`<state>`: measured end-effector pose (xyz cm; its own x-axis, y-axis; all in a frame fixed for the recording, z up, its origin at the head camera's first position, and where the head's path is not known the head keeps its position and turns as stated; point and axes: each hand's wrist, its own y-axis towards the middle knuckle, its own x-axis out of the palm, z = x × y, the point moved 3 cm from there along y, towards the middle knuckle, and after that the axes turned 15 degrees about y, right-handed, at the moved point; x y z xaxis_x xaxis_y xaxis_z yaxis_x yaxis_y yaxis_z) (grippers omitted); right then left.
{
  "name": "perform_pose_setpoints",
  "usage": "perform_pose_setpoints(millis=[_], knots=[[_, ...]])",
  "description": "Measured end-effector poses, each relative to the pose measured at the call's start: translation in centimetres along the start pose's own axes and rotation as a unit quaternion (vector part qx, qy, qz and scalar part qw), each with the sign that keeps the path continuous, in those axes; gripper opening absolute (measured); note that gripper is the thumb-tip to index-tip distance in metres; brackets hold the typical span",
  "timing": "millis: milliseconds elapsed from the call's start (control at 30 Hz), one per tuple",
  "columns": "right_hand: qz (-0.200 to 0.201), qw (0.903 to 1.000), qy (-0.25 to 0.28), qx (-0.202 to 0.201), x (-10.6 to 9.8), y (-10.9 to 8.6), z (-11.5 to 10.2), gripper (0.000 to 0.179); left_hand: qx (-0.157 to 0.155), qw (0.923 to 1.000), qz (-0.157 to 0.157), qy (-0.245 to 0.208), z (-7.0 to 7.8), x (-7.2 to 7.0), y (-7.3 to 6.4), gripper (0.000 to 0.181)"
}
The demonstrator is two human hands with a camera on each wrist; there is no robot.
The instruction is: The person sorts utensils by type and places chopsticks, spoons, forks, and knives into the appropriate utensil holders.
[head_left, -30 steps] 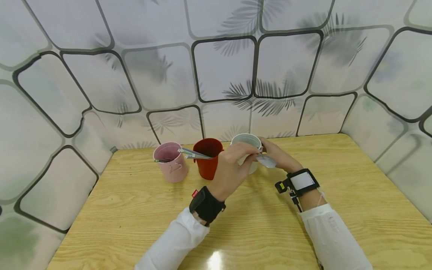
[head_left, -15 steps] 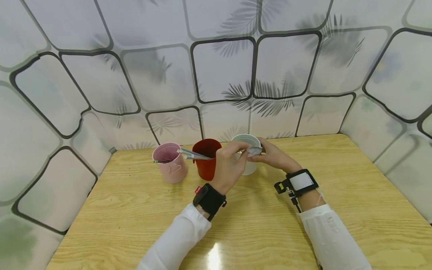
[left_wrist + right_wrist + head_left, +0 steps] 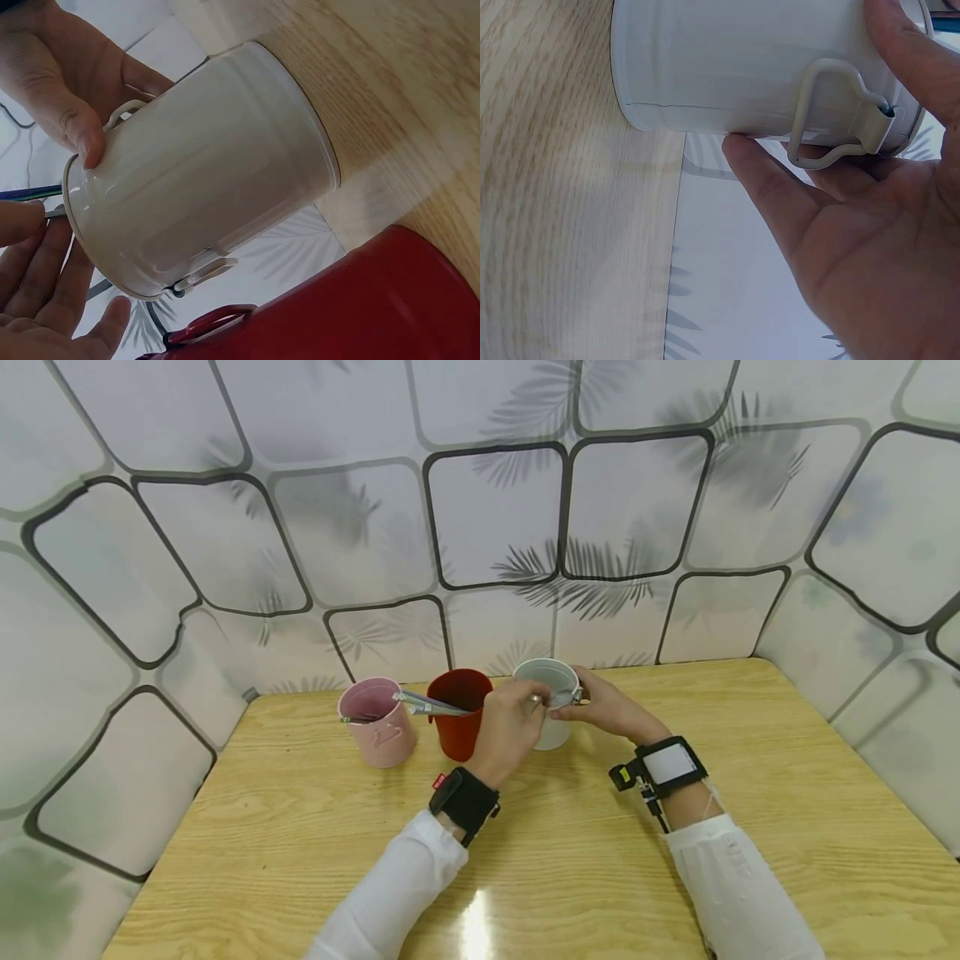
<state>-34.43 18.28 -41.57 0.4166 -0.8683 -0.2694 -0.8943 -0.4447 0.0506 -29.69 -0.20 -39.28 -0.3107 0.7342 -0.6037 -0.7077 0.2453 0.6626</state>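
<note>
In the head view, a white metal bucket point(image 3: 553, 735) stands upright on the wooden table. My right hand point(image 3: 617, 706) grips it at the right side, the thumb point(image 3: 907, 52) near the rim and fingers point(image 3: 769, 180) behind the wall and around the side handle point(image 3: 801, 112). Bent over the mouth, my left hand point(image 3: 504, 727) pinches a thin-handled silvery spoon point(image 3: 562, 697), whose bowl overlaps the opening. Its grey handle point(image 3: 55, 214) shows at the rim in the left wrist view. A thin dark blue strip point(image 3: 30, 193) sticks out beside it.
Left of the white bucket stands a red bucket point(image 3: 455, 739) with a few slim pale sticks point(image 3: 431, 703) leaning out leftward. Farther left, a pink bucket point(image 3: 386, 743) holds a thin dark stick point(image 3: 360, 719). Patterned panels point(image 3: 495, 518) rise behind the wooden table point(image 3: 315, 827).
The spoon's bowl has moved left from outside the white bucket's right rim to over its mouth, dipping lower. The right hand has shifted its thumb onto the bucket's near side.
</note>
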Motion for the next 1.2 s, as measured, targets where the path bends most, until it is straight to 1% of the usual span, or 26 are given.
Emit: perform_pose_setpoints(millis=[100,300,433,567,667,867,1000,1200], knots=[[0.000,1.0000,0.000,-0.002,0.01,-0.03,-0.05,0.070,-0.007,0.9999,-0.007,0.005,-0.16,0.13,0.05,0.012],[0.001,1.0000,-0.004,0.000,0.02,-0.01,-0.10,0.073,-0.004,0.9998,-0.005,0.018,-0.19,0.16,0.11,0.012],[0.000,1.0000,-0.004,0.001,-0.02,0.03,-0.03,0.073,-0.005,0.9994,-0.009,0.033,-0.17,0.20,0.08,0.011],[0.001,1.0000,-0.002,0.004,-0.03,0.04,0.05,0.072,-0.009,0.9984,-0.019,0.052,-0.25,0.32,0.03,0.011],[0.001,1.0000,-0.002,0.002,-0.05,0.05,0.09,0.072,-0.007,0.9974,-0.027,0.066,-0.24,0.41,0.02,0.012],[-0.001,1.0000,0.000,-0.004,-0.03,0.06,0.07,0.071,0.008,0.9956,-0.025,0.090,-0.07,0.40,0.07,0.011],[-0.002,1.0000,0.000,-0.005,-0.03,0.07,0.04,0.071,0.011,0.9940,-0.025,0.105,0.06,0.42,0.11,0.010],[-0.003,1.0000,0.002,-0.006,-0.02,0.07,0.03,0.071,0.011,0.9942,-0.025,0.104,0.21,0.41,0.08,0.012]])
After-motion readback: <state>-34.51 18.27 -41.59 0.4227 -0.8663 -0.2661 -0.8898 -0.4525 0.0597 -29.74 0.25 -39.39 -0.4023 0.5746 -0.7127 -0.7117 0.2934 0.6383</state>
